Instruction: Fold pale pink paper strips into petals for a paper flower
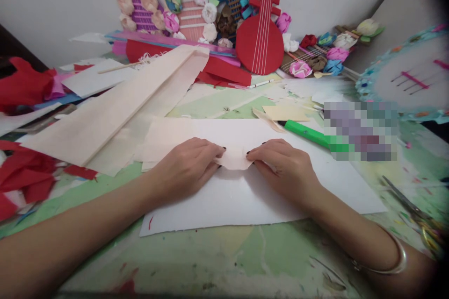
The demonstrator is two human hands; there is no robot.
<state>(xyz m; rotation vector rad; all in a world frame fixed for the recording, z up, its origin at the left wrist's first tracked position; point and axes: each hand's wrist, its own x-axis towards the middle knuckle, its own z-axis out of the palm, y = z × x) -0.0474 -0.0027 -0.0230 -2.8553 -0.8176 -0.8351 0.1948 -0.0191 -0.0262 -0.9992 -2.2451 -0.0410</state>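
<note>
A small piece of cream paper [234, 159] is stretched between my two hands, just above a white sheet of board [217, 215]. Its left end is pinched between the thumb and fingers of my left hand [187, 163]. My right hand [286, 166] pinches the right end in the same way. Beyond my left wrist, more cream paper [164, 133] lies partly over the board. A green utility knife [308, 135] rests across the board's far right edge, past my right hand.
Long folded cream paper [115, 112] spreads over the left side. Red crepe paper [26, 177] is heaped at the left edge. Scissors [414, 210] lie at the right. Along the wall stand paper-flower decorated instruments and a red lute-shaped piece [259, 44]. A round blue-edged fan [396, 79] leans at right.
</note>
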